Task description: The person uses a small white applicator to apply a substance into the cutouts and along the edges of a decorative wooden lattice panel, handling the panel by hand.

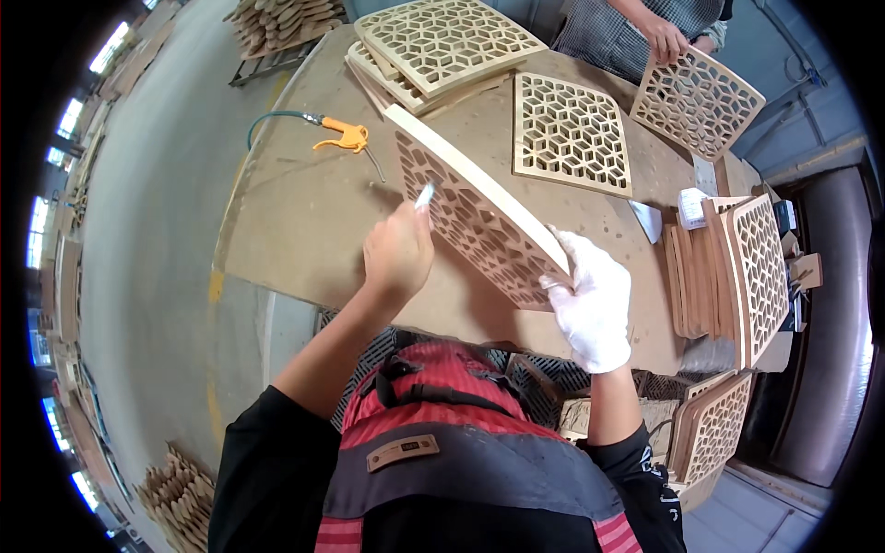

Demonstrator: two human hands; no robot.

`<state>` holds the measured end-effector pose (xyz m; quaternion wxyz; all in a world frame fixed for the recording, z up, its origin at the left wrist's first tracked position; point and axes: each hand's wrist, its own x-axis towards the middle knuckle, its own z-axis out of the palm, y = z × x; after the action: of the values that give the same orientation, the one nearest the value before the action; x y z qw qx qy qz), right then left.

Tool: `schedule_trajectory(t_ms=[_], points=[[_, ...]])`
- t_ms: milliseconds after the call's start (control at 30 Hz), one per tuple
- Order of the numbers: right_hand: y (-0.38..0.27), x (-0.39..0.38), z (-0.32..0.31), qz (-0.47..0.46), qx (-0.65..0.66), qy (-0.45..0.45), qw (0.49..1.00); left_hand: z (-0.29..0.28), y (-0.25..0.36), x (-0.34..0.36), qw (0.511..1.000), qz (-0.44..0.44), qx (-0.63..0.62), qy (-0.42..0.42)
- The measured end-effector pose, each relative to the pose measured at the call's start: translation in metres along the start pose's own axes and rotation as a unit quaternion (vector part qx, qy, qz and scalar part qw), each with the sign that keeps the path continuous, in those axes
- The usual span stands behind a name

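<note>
A wooden lattice panel [487, 192] stands tilted on edge above the table, its pale solid rim facing up and its cut-out face toward the left. My right hand [595, 300], in a white glove, grips the panel's near right corner, thumb on the cut-out face. Bare and closed, my left hand [398, 249] is at that face. From its fist sticks a small pale, flat-tipped tool [425, 195], its tip at or close to the openings; I cannot tell its exact kind. An orange air blow gun [346, 135] on a green hose lies beyond the left hand.
Stacked lattice panels [442, 41] lie at the table's [286, 221] far side; a single panel [572, 134] lies nearer the middle. Across the table, a co-worker's hand [666, 39] holds another panel [698, 103]. More panels [761, 276] stand upright at right, beside brown boards.
</note>
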<state>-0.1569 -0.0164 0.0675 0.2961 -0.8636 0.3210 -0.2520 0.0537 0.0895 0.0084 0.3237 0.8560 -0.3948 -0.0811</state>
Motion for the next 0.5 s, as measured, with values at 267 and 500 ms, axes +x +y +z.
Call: schedule_trajectory(t_ms=[267,500], points=[[-0.009,0.001,-0.002,0.003,0.012,0.0,1.0,0.004,-0.001,-0.028,0.991,0.011,-0.086,-0.1],[0.001,-0.002,0.004,-0.014,0.011,0.011,1.0,0.02,0.006,0.018,0.833,-0.301,-0.352,-0.302]])
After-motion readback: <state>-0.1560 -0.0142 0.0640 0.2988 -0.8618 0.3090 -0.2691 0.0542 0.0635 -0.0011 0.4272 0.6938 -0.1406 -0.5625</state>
